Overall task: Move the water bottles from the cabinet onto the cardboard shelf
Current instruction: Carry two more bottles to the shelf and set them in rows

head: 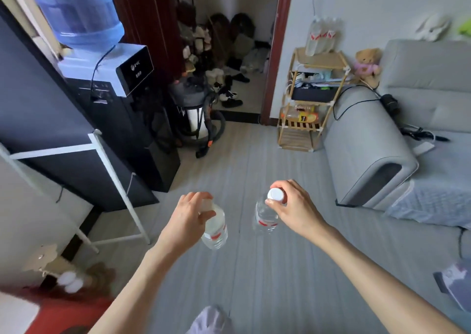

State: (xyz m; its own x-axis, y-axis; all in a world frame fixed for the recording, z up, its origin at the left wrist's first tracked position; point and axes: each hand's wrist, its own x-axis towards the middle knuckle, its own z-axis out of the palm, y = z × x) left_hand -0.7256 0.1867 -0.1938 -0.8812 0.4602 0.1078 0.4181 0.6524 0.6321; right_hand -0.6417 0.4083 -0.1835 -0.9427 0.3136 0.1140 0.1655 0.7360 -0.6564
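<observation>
My left hand [190,212] grips the neck of a clear water bottle [215,229] with a red-and-white label, hanging over the grey floor. My right hand [293,206] pinches the white cap of a second clear bottle [265,217], also hanging above the floor. Across the room by the doorway stands the tan cardboard shelf [336,62]. Several water bottles [322,36] with red labels stand on its top level. Two white bottle caps [70,281] show at the lower left, blurred. The cabinet itself is not clearly visible.
A water dispenser [107,84] with a blue jug stands at the left, a white metal frame [114,170] in front of it. A vacuum cleaner [196,114] sits near the doorway. A grey sofa [377,140] with a teddy bear [368,65] fills the right side.
</observation>
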